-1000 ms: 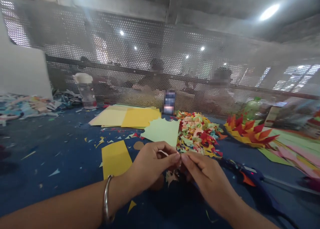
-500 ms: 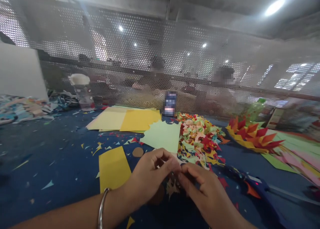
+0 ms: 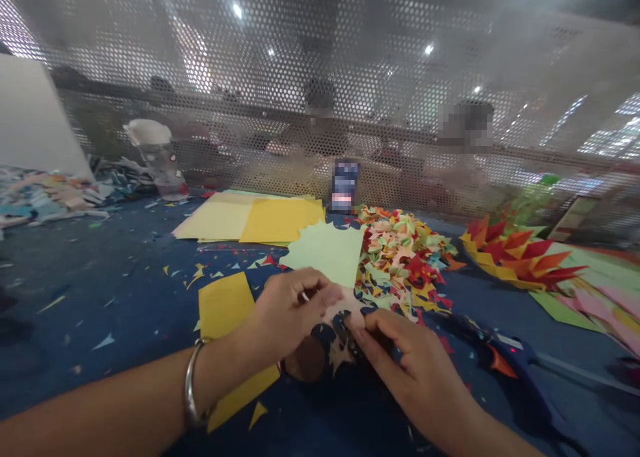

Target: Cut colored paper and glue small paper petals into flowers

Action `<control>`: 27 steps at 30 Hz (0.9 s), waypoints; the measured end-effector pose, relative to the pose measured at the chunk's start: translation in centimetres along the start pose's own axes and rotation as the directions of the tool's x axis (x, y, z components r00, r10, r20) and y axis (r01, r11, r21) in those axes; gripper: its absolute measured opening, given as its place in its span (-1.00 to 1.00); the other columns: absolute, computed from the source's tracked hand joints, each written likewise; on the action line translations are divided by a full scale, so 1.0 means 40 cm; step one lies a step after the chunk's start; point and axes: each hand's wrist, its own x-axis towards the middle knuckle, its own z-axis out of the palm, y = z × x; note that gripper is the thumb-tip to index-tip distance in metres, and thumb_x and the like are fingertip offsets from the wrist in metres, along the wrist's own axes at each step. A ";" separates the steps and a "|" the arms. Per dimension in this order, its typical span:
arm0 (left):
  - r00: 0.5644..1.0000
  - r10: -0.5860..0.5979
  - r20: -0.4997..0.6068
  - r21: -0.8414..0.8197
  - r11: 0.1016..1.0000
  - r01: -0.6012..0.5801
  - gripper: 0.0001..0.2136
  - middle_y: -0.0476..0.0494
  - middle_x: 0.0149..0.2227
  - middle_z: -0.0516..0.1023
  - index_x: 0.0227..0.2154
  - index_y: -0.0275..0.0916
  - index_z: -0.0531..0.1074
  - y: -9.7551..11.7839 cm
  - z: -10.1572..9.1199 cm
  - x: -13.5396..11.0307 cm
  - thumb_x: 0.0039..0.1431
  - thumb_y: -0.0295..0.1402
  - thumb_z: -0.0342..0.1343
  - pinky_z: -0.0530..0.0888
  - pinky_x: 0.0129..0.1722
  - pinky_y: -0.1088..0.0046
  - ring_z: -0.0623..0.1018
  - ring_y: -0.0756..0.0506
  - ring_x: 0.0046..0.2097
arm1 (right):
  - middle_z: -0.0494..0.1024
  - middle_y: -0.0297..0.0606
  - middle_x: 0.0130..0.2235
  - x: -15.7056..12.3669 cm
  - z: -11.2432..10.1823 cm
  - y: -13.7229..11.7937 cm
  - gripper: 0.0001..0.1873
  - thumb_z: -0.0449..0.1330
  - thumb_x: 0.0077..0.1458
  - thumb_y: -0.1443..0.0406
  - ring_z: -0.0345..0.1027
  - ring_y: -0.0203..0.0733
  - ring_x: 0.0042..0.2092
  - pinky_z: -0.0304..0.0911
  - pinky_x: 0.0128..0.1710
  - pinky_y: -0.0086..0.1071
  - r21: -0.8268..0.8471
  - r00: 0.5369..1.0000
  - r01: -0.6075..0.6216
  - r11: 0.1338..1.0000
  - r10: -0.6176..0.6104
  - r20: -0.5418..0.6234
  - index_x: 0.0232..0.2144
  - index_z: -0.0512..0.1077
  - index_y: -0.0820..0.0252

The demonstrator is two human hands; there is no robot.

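My left hand [image 3: 295,314] pinches a pale pink piece of paper [image 3: 346,304] with scalloped edges between thumb and fingers. Across from it, my right hand [image 3: 410,360] has its thumb and fingertips closed on the same paper's lower right edge. Just below the fingers is a pale spiky paper cut-out [image 3: 342,357]; whether it joins the held paper is unclear. A round brown disc [image 3: 305,358] lies left of that cut-out. Under my left wrist lies a yellow paper sheet [image 3: 226,305]. Beyond the hands rests a pale green sheet [image 3: 330,254] with a scalloped edge.
Small colourful paper cut-outs [image 3: 400,257] are heaped beyond my right hand. A blue glue gun [image 3: 525,384] lies at right, near a red-and-yellow paper flower [image 3: 523,254]. Stacked sheets [image 3: 220,217], a plastic cup [image 3: 163,164] and a phone [image 3: 345,185] stand along the perforated screen [image 3: 240,110].
My hands have drawn slightly apart, and more of the pale pink paper shows between them. The view has tilted down a little, with the brown disc now more exposed.
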 end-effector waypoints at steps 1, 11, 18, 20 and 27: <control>1.000 -0.003 -0.029 0.030 1.000 0.004 -0.69 -0.01 -0.51 0.43 -0.45 -0.24 0.45 0.002 -0.014 0.005 0.21 -0.14 -0.06 0.28 -0.46 0.51 0.38 0.02 -0.47 | 0.25 -0.41 -0.52 -0.001 -0.002 -0.001 -0.71 -0.03 0.24 0.24 0.15 -0.31 -0.48 0.05 -0.48 -0.45 -0.012 1.000 0.003 1.000 -0.003 0.019 -0.54 0.19 0.14; 0.981 0.029 0.194 0.440 0.891 -0.113 -0.87 -0.01 -0.42 0.45 -0.44 -0.19 0.42 0.060 -0.106 -0.004 0.12 -0.32 0.01 0.23 -0.45 0.48 0.38 -0.01 -0.42 | 0.36 -0.37 -0.50 -0.021 0.001 -0.005 -0.81 0.05 0.16 0.27 0.19 -0.30 -0.49 0.00 -0.54 -0.45 -0.188 0.965 0.036 0.981 0.015 0.263 -0.49 0.31 0.16; 0.928 -0.034 0.371 0.517 0.838 -0.176 -0.62 -0.11 -0.23 0.40 -0.24 -0.17 0.40 0.021 -0.086 -0.060 -0.09 -0.07 0.21 0.29 -0.29 0.37 0.37 -0.18 -0.17 | 0.37 -0.38 -0.48 -0.026 -0.012 0.004 -0.86 0.09 0.15 0.26 0.22 -0.30 -0.46 0.06 -0.50 -0.44 -0.198 0.978 0.058 0.978 -0.016 0.210 -0.45 0.34 0.14; 0.920 -0.037 0.391 0.515 0.837 -0.185 -0.58 -0.11 -0.21 0.37 -0.23 -0.18 0.38 0.019 -0.080 -0.068 -0.15 -0.08 0.25 0.30 -0.24 0.34 0.36 -0.19 -0.15 | 0.37 -0.38 -0.47 -0.027 -0.015 0.005 -0.86 0.09 0.14 0.27 0.23 -0.28 -0.46 0.07 -0.48 -0.42 -0.245 0.980 0.066 0.967 -0.017 0.197 -0.46 0.32 0.14; 0.940 -0.041 0.338 0.570 0.804 -0.170 -0.70 -0.12 -0.23 0.35 -0.30 -0.20 0.37 0.011 -0.113 -0.068 -0.07 -0.15 0.18 0.30 -0.24 0.32 0.34 -0.20 -0.15 | 0.40 -0.33 -0.44 -0.026 -0.021 0.009 -0.95 0.15 0.04 0.33 0.29 -0.21 -0.44 0.10 -0.52 -0.40 -0.430 0.978 0.032 0.902 0.060 0.198 -0.44 0.32 0.12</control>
